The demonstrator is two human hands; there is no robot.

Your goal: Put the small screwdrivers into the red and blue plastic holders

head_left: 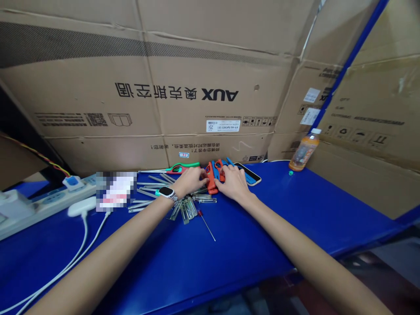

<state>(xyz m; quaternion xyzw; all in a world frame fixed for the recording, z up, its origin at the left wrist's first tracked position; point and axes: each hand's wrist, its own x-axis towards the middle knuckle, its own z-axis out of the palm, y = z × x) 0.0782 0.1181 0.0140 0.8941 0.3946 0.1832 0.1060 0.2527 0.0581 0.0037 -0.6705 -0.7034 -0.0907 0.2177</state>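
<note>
Lying nearest on the blue table (229,258): clear-handled screwdrivers (187,209), heaped. Just beyond, left hand (192,180), fingers together, tips on the orange handles (211,180); cannot tell if it grips. Right hand (233,183), fingers slightly spread, rests on them. Phone (252,174) just behind; bottle (303,151) far right.

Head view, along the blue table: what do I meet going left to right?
In order: power strip → white charger → left hand → orange tool handle → right hand → phone → green cap → orange drink bottle.
</note>
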